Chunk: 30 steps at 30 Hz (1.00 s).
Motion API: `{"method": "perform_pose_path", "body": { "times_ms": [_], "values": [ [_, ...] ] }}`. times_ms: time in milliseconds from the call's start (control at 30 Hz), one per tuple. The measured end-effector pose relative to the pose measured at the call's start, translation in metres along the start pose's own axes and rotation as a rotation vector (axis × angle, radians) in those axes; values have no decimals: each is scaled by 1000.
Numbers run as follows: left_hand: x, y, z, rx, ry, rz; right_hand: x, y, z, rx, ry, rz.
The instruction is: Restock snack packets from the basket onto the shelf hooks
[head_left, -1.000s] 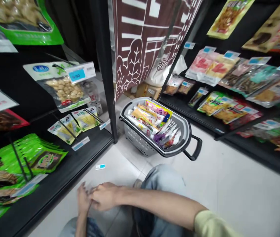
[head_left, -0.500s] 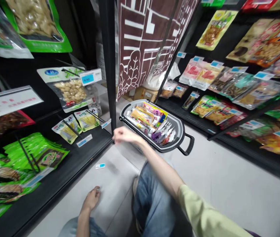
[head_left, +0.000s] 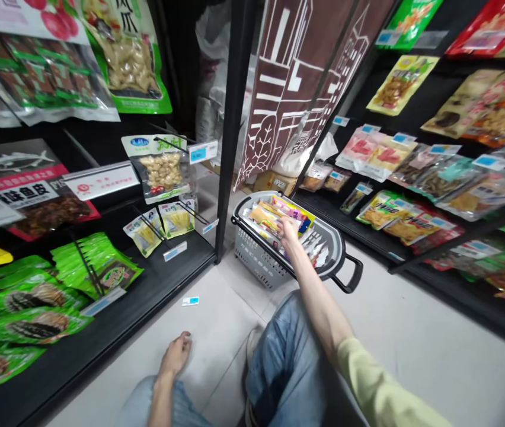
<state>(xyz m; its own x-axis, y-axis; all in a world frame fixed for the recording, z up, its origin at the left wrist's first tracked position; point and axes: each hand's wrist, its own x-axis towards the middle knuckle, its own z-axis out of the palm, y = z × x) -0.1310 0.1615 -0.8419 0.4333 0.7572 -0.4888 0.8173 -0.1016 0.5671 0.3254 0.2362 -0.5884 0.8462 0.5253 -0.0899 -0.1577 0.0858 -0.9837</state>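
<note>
I am crouched in a shop aisle, jeans-clad knees below me. My right hand point(head_left: 287, 229) reaches into a grey shopping basket point(head_left: 256, 267) on the floor and rests on the snack packets point(head_left: 270, 216) stacked inside; its fingers curl down among them, and what they grip is hidden. My left hand point(head_left: 176, 354) hangs low over the floor tiles beside my left knee, fingers loosely curled with nothing in them. A small blue-and-white price tag point(head_left: 190, 300) lies on the floor ahead of that hand.
Black shelves with hanging snack bags flank the aisle: green packets point(head_left: 96, 267) low on the left, mixed packets point(head_left: 395, 207) on the right. A black upright post point(head_left: 228, 148) stands beside the basket. A brown patterned curtain point(head_left: 292, 77) and cardboard boxes point(head_left: 274, 181) lie behind.
My right hand left my left hand near the floor, swung forward past the post and went into the basket. The left hand stayed low. The view tilted upward.
</note>
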Motion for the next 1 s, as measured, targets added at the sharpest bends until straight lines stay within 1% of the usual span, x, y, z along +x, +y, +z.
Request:
{"method": "perform_pose_path", "body": {
  "times_ms": [100, 167, 267, 333, 467, 600, 700, 900, 1000],
  "values": [
    [0, 2, 0, 21, -6, 37, 7, 8, 5, -249, -43, -114],
    [2, 2, 1, 38, -20, 41, 16, 13, 2, -439, -83, -169],
    [4, 1, 3, 37, -36, 41, 33, 20, -12, -723, -127, -211],
    [4, 1, 3, 30, -45, 48, 43, 25, -24, -895, -156, -207],
    [3, 5, 0, 53, -80, 30, 50, 35, -42, -1162, -197, -184],
    [5, 12, 0, 44, -88, 41, 44, 37, -44, -1327, -177, -191],
    [7, 12, 3, 37, -96, 51, 37, 35, -41, -1415, -169, -192],
    [9, 8, 5, 61, -101, 26, 27, 32, -33, -1558, -241, -173],
    [11, 9, 4, 66, -102, 35, 25, 31, -29, -1604, -242, -190]
  ]
}}
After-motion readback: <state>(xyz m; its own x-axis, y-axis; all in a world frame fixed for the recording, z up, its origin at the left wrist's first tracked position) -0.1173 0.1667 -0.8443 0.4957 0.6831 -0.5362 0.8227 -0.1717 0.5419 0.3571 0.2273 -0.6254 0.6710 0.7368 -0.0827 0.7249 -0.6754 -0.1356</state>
